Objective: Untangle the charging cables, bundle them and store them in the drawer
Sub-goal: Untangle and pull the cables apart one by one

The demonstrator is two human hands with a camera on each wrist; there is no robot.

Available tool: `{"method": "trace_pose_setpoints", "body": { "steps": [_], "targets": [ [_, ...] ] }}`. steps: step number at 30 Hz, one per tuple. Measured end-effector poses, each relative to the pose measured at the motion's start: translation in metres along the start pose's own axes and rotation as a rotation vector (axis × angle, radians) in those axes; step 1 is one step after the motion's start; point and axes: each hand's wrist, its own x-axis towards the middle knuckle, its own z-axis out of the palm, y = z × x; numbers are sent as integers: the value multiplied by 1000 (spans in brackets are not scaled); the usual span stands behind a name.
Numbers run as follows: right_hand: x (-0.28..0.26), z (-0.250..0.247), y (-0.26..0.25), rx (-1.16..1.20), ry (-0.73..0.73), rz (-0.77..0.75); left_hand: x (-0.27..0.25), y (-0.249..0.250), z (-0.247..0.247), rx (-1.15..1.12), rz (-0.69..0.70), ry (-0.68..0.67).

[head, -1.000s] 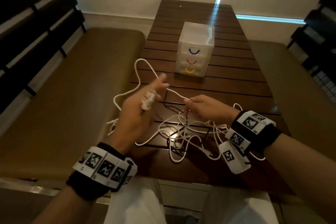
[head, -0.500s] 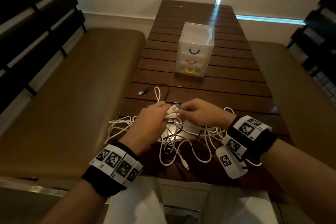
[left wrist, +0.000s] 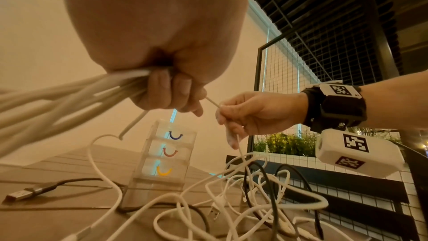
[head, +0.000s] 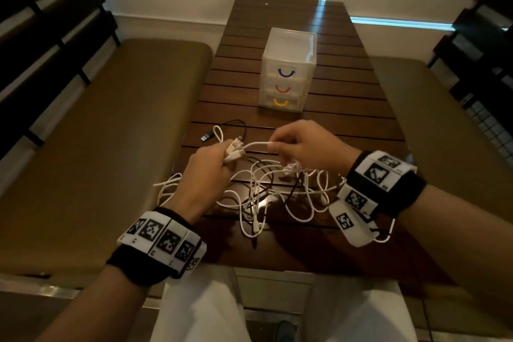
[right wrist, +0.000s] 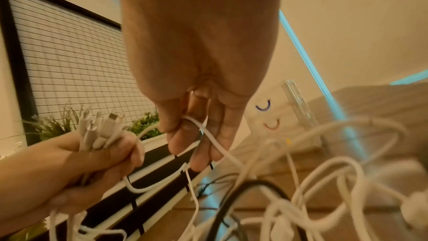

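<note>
A tangle of white cables (head: 277, 191) with a black cable (head: 238, 126) mixed in lies on the near part of the slatted wooden table (head: 347, 108). My left hand (head: 211, 166) grips a bunch of white cable ends (head: 234, 148), their plugs (right wrist: 99, 127) sticking up from the fist. My right hand (head: 302, 144) pinches one white cable (head: 256, 144) that runs from the bunch to its fingers (right wrist: 185, 131). A clear three-drawer box (head: 287, 71) with blue, red and yellow handles stands beyond the hands, its drawers closed.
A black cable's USB plug (head: 206, 137) lies left of the hands. Brown cushioned benches (head: 105, 147) flank the table on both sides. Dark slatted backrests (head: 41, 36) and a wire grid panel (left wrist: 289, 80) stand at the edges. My white-trousered lap (head: 202, 311) is at the table's near edge.
A second ago the left hand held a long loop up high. The hands came together over the tangle, and now the right hand has drawn one cable out to the right.
</note>
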Motion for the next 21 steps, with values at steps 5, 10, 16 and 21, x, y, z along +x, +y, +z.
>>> {"method": "trace_pose_setpoints", "body": {
  "steps": [5,10,16,21],
  "targets": [
    [5,-13,2,-110,-42,-2,3,-1,-1,-57,41,76],
    [1,-10,14,-305,-215,97,0,-6,0,-51,62,119],
    [-7,-32,17,-329,-255,141,1,-8,-9,-139,15,168],
    [-7,-51,15,-169,-154,113,4,-13,-10,-98,-19,185]
  ]
}}
